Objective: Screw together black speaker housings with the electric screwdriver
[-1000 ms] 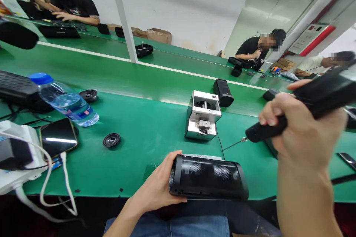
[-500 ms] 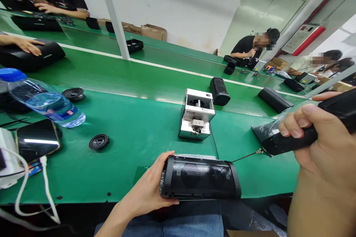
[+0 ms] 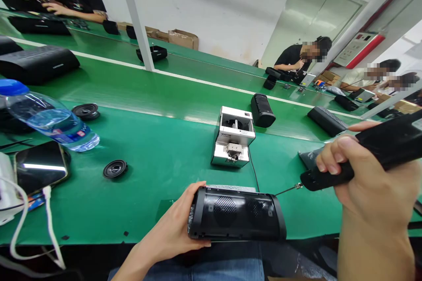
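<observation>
My left hand [image 3: 171, 221] grips a black cylindrical speaker body [image 3: 237, 213] by its left end, just above the bench's near edge. Two round mesh-covered openings show on its face. My right hand [image 3: 369, 171] is wrapped around a black electric screwdriver [image 3: 359, 160] at the right. Its thin metal bit [image 3: 288, 190] points left toward the speaker's upper right edge, with a small gap between them. A silver-and-white screw feeder [image 3: 233, 138] stands on the green bench [image 3: 158, 184] beyond the speaker.
A water bottle [image 3: 49, 118], a phone [image 3: 40, 167] and small round speaker drivers [image 3: 115, 169] lie left. A black speaker [image 3: 263, 110] stands behind the feeder. Another [image 3: 326, 120] lies right. Co-workers sit at benches beyond.
The screwdriver has swung down and left, bringing its bit closer to the speaker. The camera view has shifted, and the speaker stays in my left hand.
</observation>
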`<state>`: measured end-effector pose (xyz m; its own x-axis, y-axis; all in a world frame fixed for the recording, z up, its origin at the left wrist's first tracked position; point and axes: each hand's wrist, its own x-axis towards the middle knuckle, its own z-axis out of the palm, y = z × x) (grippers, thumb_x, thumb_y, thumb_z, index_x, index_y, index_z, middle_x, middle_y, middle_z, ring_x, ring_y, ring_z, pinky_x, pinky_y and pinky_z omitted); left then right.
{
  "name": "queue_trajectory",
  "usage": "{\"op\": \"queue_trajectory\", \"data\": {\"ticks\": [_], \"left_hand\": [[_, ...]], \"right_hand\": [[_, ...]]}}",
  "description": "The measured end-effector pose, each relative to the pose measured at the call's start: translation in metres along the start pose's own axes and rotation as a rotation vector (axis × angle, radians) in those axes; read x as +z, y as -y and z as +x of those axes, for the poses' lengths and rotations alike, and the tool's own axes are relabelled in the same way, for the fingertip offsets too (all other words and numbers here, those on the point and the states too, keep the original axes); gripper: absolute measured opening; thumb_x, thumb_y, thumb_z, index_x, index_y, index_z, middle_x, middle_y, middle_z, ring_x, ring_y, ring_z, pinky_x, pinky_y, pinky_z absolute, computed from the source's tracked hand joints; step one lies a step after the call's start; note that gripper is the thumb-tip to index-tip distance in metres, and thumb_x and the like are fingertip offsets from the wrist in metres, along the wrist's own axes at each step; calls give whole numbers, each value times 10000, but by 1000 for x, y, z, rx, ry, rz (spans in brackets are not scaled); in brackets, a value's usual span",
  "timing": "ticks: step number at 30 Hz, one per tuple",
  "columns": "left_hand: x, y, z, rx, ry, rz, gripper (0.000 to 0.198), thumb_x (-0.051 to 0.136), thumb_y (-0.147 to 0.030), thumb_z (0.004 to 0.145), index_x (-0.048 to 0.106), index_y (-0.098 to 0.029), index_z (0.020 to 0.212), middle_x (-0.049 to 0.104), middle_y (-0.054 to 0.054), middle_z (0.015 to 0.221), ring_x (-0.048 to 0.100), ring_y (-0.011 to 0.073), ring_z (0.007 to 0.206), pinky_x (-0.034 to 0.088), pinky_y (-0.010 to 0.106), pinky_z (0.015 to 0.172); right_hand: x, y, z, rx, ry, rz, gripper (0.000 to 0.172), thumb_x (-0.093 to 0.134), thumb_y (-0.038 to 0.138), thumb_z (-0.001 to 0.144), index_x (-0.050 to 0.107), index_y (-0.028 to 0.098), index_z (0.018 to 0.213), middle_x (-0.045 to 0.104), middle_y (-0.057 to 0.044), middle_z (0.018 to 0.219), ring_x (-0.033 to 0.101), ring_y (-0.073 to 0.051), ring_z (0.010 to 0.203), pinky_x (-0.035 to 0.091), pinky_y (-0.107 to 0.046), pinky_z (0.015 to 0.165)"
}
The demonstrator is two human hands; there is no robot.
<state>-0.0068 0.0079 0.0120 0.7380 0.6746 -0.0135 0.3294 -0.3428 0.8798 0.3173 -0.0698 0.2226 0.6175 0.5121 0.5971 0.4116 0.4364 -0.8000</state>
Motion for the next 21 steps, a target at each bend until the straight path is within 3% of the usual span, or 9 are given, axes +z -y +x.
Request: {"op": "queue_trajectory", "data": {"ticks": [5, 11, 21], "left_hand": [[1, 0, 1, -33, 18, -13, 1174, 988, -192, 658, 371, -341, 1646, 575, 156, 1653, 650, 428, 1469, 563, 575, 1238], [0, -1, 2, -54, 33, -32, 1222, 1036, -199, 632, 366, -356, 1643, 554, 138, 1662, 651, 419, 1454, 569, 554, 1237], [-1, -1, 2, -69, 51, -50, 1230, 1046, -209, 641, 353, -346, 1648, 546, 142, 1660, 629, 422, 1472, 553, 553, 1251]], "right_hand": [[-3, -20, -26, 34, 214, 32, 297, 867, 200, 938, 641, 224, 1128, 547, 41, 697, 495, -160, 475, 473, -318, 469], [-12, -28, -40, -28, 165, 27, 291, 859, 143, 925, 622, 232, 1068, 553, 37, 713, 474, -159, 477, 441, -331, 471], [-6, -33, -35, -11, 259, 79, 247, 835, 160, 963, 615, 230, 1052, 533, 45, 686, 462, -141, 449, 428, -302, 447]]}}
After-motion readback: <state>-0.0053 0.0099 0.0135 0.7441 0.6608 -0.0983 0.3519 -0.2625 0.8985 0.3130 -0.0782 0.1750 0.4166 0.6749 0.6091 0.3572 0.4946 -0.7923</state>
